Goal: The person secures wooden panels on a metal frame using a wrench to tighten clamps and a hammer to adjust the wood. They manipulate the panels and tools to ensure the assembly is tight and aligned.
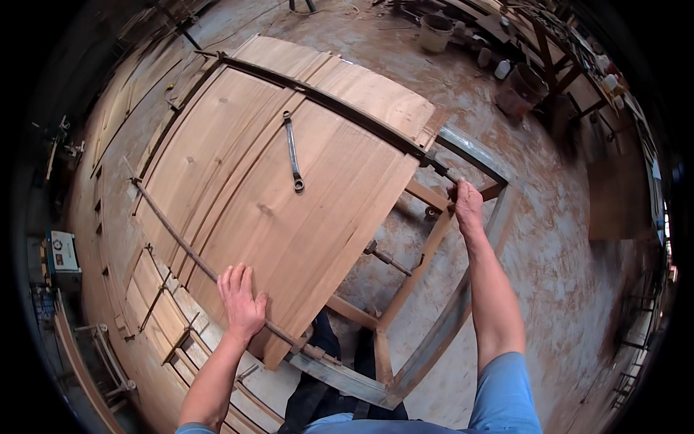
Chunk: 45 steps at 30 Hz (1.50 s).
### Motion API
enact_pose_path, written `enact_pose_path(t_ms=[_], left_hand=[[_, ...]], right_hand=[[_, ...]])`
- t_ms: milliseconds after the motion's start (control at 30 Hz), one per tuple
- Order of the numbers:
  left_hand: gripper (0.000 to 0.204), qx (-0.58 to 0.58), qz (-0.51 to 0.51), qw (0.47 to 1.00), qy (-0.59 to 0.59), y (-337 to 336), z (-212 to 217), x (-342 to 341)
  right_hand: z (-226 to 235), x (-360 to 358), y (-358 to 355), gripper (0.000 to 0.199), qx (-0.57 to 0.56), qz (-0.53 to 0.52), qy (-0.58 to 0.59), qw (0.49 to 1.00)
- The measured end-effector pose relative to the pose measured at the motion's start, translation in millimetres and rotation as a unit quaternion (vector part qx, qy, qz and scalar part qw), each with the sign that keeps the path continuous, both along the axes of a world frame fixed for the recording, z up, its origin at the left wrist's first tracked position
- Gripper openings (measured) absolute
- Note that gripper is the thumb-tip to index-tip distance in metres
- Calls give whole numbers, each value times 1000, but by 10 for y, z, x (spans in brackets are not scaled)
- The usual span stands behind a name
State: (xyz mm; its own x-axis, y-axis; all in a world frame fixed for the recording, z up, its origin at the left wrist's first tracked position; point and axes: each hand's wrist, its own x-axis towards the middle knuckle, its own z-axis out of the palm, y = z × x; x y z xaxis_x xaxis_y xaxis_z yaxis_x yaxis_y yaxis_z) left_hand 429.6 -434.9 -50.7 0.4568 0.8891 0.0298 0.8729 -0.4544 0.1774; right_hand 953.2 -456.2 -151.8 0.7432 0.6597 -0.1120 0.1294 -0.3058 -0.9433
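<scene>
A wide panel of pale wooden boards [325, 173] lies on a metal and wood frame [434, 347]. A long dark bar clamp [340, 108] crosses its far part. My right hand [468, 206] is closed round the screw-handle end of this clamp, past the panel's right edge. My left hand [242, 300] rests on the panel's near part with fingers stretched out, close beside a thinner, rusty clamp bar [181, 242] that runs along the near side. A double-ended ring spanner [293, 153] lies on the boards, with neither hand on it.
Another clamp's screw end [390, 259] sticks out from under the panel's right edge. More clamped boards [155, 304] lie at the left. Buckets [436, 32] and a cluttered bench [571, 79] stand at the far right, on a stained concrete floor [557, 289].
</scene>
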Motion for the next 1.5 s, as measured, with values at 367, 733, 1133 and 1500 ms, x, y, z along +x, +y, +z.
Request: enact_pose_path(t_ms=[367, 733, 1133, 1500], left_hand=[[62, -5, 2, 1000, 5, -13, -9, 19], [62, -9, 7, 1000, 8, 2, -8, -35], [60, -21, 2, 1000, 4, 6, -15, 9], [60, -17, -7, 1000, 12, 10, -13, 3]], right_hand=[[556, 20, 156, 47, -132, -23, 330, 935], [512, -183, -498, 31, -78, 198, -439, 873], [699, -83, -234, 18, -26, 194, -476, 857], [694, 290, 3, 47, -5, 79, -15, 997]])
